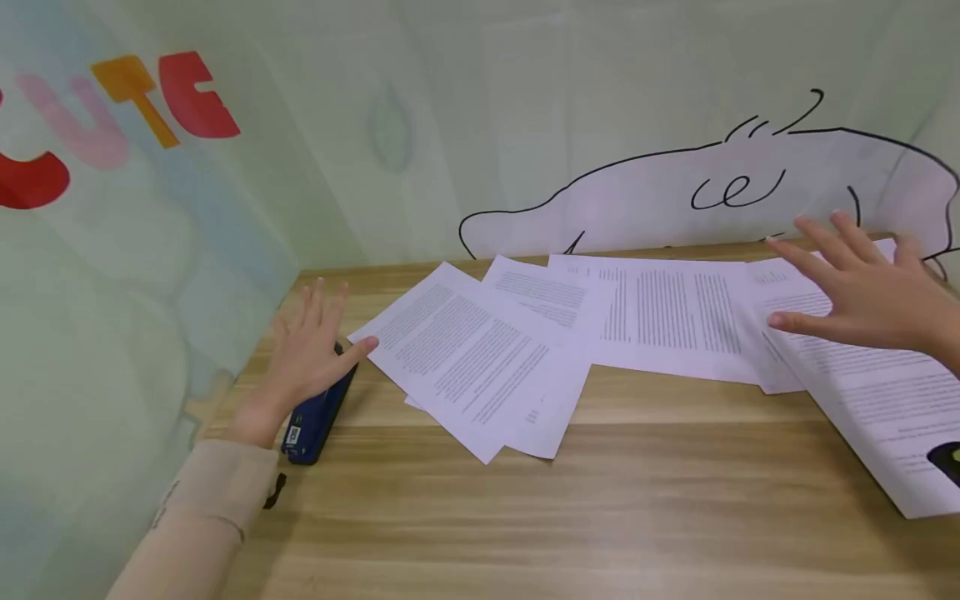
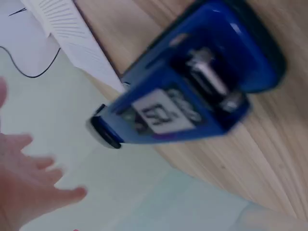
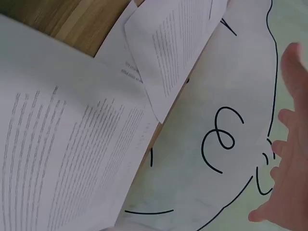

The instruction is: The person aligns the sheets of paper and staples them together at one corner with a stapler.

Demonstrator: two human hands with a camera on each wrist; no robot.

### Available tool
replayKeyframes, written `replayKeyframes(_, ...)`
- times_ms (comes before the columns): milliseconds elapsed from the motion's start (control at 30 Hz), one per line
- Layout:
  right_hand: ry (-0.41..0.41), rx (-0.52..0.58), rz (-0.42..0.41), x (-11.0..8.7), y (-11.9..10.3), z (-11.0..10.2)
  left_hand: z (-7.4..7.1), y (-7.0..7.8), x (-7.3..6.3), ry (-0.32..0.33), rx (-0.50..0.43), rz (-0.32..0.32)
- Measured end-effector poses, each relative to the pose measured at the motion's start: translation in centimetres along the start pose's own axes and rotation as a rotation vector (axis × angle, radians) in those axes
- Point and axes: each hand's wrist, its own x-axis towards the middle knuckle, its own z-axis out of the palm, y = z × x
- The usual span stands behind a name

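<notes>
My left hand [image 1: 307, 354] is held with its fingers spread above a blue stapler [image 1: 318, 425] at the left of the table. In the left wrist view the stapler [image 2: 159, 113] shows a white label on its end, and the hand [image 2: 29, 185] holds nothing. My right hand [image 1: 862, 287], fingers also spread, is over a printed stack of paper [image 1: 885, 392] at the right. In the right wrist view that hand [image 3: 293, 168] is apart from the printed paper [image 3: 62, 144].
Several printed sheets [image 1: 480, 358] lie overlapping across the back middle of the wooden table [image 1: 600, 517]. Behind them hangs a pale cloth wall [image 1: 480, 125] with line drawings and coloured letters. A dark, green-marked thing [image 1: 948, 458] shows at the right edge.
</notes>
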Motion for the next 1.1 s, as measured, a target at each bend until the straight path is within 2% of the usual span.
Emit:
replayKeyframes(167, 0.053, 0.113, -0.041, 2.3, -1.3, 0.8, -0.5, 0.5, 1.7, -0.098, -0.176, 0.022)
replayKeyframes(200, 0.054, 0.137, -0.054, 3.0, -1.8, 1.0, -0.6, 0.6, 2.2, -0.112, -0.189, 0.021)
replayKeyframes(400, -0.025, 0.229, -0.086, 6.2, -5.2, 1.6, -0.6, 0.5, 4.2, -0.135, -0.199, -0.022)
replayKeyframes(700, -0.092, 0.289, -0.09, 9.7, -8.6, 3.4, 1.4, -1.2, 5.4, -0.087, -0.258, -0.024)
replayKeyframes(867, -0.115, 0.349, -0.109, 10.9, -9.9, 4.5, 2.1, -1.6, 5.9, -0.092, -0.248, -0.086)
replayKeyframes(967, -0.139, 0.398, -0.096, 11.5, -11.1, 5.1, 2.1, -1.6, 6.4, -0.114, -0.227, -0.13)
replayKeyframes(1100, -0.165, 0.465, -0.069, 12.4, -13.0, 5.6, 2.1, -1.5, 6.9, -0.139, -0.226, -0.153)
